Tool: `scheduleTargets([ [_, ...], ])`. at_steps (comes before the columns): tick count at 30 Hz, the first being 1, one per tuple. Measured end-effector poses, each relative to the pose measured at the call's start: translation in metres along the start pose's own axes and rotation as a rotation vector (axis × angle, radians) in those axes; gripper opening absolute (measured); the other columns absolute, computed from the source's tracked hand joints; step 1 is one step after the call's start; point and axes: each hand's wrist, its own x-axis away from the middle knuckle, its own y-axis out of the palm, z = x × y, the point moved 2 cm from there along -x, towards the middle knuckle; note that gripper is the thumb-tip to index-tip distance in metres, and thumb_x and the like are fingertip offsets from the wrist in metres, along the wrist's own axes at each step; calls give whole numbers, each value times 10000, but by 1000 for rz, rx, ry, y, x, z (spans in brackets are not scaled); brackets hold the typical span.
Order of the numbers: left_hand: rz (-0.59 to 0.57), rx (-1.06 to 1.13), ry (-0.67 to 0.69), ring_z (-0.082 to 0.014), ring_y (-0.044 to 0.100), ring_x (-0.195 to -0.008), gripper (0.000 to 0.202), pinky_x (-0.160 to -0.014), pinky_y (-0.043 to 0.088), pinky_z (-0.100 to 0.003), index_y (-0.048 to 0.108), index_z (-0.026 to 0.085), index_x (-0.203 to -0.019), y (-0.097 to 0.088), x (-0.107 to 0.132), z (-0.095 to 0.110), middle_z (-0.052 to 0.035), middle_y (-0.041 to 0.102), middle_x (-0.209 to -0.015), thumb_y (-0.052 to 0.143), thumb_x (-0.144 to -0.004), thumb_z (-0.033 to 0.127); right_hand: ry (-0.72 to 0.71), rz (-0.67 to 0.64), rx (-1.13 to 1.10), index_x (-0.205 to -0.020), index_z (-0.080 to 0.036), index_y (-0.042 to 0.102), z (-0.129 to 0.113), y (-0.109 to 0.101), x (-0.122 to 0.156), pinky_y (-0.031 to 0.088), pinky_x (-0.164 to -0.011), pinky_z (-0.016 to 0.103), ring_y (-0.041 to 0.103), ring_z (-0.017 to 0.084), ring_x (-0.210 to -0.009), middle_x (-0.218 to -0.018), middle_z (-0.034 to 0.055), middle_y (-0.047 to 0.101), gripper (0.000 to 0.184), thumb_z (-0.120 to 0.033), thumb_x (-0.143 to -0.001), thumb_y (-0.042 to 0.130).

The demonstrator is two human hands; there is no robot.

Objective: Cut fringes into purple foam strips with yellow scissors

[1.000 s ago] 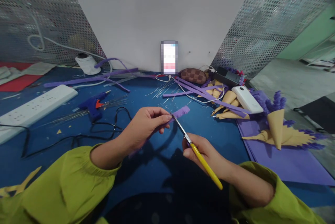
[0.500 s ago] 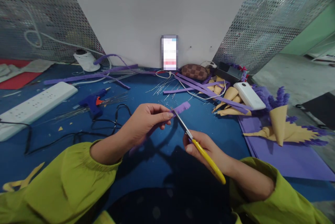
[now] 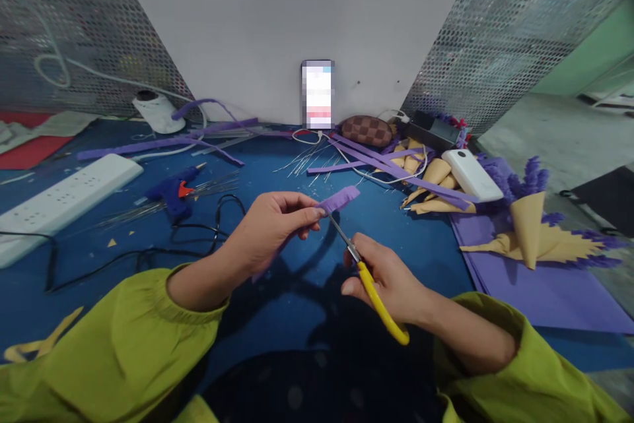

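My left hand (image 3: 270, 228) pinches a purple crepe paper strip (image 3: 339, 198) above the blue table (image 3: 297, 291); the strip's fringed end sticks out to the right of my fingertips, and its other end trails down below my palm. My right hand (image 3: 389, 281) grips yellow-handled scissors (image 3: 364, 274), fingers wrapped round the handle. The thin metal blades point up and left and meet the strip just right of my left thumb. Both arms wear lime-green sleeves.
A blue glue gun (image 3: 173, 191) with its black cord, thin wires and a white power strip (image 3: 59, 198) lie left. Purple strips, tan paper cones (image 3: 528, 228), a white power bank (image 3: 470, 175), a checkered pouch (image 3: 366, 130) and a purple sheet (image 3: 545, 297) lie right. A phone (image 3: 317, 94) leans on the back wall.
My hands and the strip have risen slightly in view. The scissors have swung a little steeper, with the handle end drawn in nearer to me. The blades stay at the strip's edge.
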Motion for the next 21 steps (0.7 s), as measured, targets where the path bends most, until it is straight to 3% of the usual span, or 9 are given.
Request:
scheduleTargets([
  [21,-5,-105,31,-89,505,-515,161,-505,401,-212,727,161,-729,-1,1,-2,3,646,-608,778,-693,309,17,-37,-34,-768,-188,478,-4,2,2,365,-609,265,442,129,-646,-723,-5,471,512,-679,-898,418],
])
